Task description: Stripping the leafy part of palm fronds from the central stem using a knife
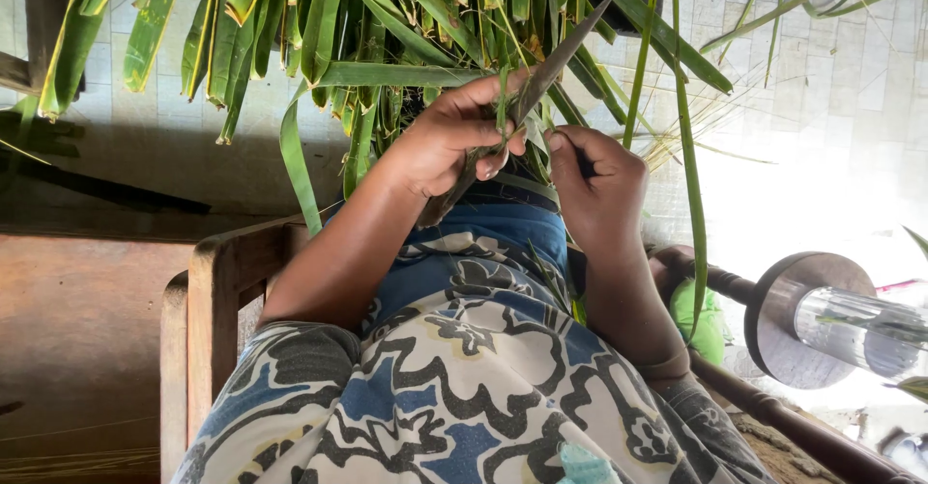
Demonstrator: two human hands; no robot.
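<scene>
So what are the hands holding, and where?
The left hand grips a long knife by its handle, together with a thin green leaf strip. The right hand pinches the strip lower down.

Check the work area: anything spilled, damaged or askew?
Nothing stands out. The left hand holds a knife against a green leaf strip, the right hand pinches it nearby, and more leaves hang above. No spill or breakage shows.
</scene>
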